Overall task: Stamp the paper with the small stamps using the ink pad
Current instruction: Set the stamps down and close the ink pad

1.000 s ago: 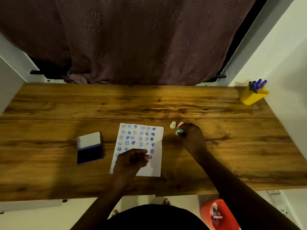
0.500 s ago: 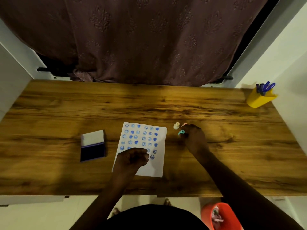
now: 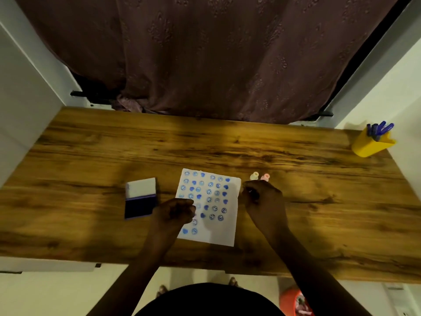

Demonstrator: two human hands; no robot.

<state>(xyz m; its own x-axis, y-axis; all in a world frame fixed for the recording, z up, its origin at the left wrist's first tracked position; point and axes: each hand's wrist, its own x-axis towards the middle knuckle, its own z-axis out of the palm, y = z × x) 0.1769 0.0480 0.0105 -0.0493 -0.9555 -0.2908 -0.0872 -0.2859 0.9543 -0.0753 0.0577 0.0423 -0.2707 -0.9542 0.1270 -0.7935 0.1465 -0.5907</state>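
A white paper (image 3: 211,234) covered with several blue smiley and heart prints lies mid-table. The open ink pad (image 3: 139,206), its white lid flipped back, sits to the paper's left. My left hand (image 3: 175,212) is curled into a fist over the paper's left edge, just right of the pad; nothing shows in it. My right hand (image 3: 262,198) hovers at the paper's right edge, fingers pinched around a small stamp that is mostly hidden. A cream stamp (image 3: 254,176) and a pink stamp (image 3: 265,177) stand upright just beyond that hand.
The wooden table (image 3: 319,213) has a yellow pen holder (image 3: 370,145) with blue pens at its far right corner. A brown curtain (image 3: 205,53) hangs behind. White walls close in both sides. An orange bin (image 3: 293,302) sits on the floor below right.
My right hand has lifted the teal stamp off the table and shifted left to the paper's edge. My left hand has slid left toward the ink pad, uncovering more prints.
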